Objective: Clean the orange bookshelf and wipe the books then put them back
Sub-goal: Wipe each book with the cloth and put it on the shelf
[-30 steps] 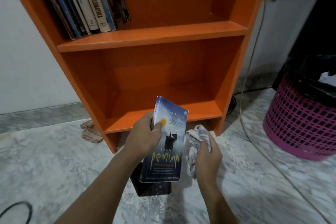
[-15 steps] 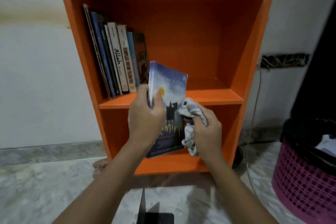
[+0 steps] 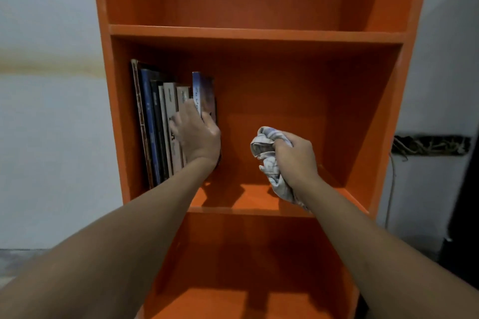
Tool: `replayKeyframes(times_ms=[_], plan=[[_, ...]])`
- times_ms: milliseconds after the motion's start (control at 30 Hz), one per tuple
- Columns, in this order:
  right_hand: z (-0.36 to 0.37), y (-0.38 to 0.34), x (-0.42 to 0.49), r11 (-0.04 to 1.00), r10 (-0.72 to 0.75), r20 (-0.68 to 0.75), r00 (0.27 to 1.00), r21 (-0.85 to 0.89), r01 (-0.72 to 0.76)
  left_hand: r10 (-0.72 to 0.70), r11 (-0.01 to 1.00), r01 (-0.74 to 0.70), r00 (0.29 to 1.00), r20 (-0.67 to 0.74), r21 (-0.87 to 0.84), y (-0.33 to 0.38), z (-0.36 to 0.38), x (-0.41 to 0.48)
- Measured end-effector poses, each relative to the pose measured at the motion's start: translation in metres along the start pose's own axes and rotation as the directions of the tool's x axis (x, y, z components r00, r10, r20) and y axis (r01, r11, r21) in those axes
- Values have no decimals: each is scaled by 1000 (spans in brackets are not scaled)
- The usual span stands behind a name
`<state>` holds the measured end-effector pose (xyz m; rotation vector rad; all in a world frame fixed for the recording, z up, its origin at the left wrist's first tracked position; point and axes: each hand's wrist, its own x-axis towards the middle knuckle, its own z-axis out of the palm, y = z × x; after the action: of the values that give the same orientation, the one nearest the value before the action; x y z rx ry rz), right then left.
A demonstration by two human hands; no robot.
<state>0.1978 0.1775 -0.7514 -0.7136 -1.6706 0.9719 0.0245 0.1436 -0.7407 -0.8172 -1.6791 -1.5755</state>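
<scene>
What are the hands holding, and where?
The left hand pinches the blue book at its spine; the right hand grips the cloth round its bunched middle.

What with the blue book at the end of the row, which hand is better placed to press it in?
Left: the left hand grips the blue book; the right hand holds the cloth, apart from it.

Books [image 3: 166,127] block shelf [image 3: 233,201] left; right side open.
</scene>
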Motion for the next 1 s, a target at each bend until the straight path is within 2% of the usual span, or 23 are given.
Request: replayKeyframes(times_ms=[133, 200, 333, 400, 467, 533, 667, 767, 800, 933, 1000], plan=[[1, 2, 17, 1000, -8, 46, 999, -1, 8, -118, 965, 90, 988, 101, 247, -18, 28, -5], [1, 5, 22, 1000, -18, 66, 998, 0, 18, -40, 915, 8, 997, 71, 403, -31, 42, -12], [4, 21, 30, 999, -39, 71, 997, -21, 41, 86, 641, -209, 976, 201, 738, -59, 61, -24], [8, 29, 31, 999, -31, 85, 996, -21, 33, 122, 512, -373, 923, 365, 774, -74, 68, -29], [10, 35, 30, 1000, -16, 105, 994, -17, 18, 99, 362, -535, 836, 539, 764, -76, 69, -29], [12, 37, 28, 1000, 4, 115, 993, 0, -4, 58, 289, -605, 784, 617, 742, -72, 72, -23], [10, 39, 22, 999, 22, 118, 993, 37, -26, -32, 249, -626, 758, 652, 739, -55, 66, -18], [5, 40, 12, 998, 24, 136, 990, 57, -32, 1, 243, -686, 707, 707, 685, -57, 55, -15], [3, 40, 6, 997, 18, 142, 990, 66, -27, 51, 280, -708, 685, 727, 648, -56, 49, -14], [-6, 43, -29, 995, -1, 153, 988, 98, -14, 222, 573, -703, 628, 746, 421, -51, 11, -24], [-5, 52, -59, 993, 18, 156, 988, 109, -35, 283, 635, -689, 629, 724, 350, -51, -18, -44]])
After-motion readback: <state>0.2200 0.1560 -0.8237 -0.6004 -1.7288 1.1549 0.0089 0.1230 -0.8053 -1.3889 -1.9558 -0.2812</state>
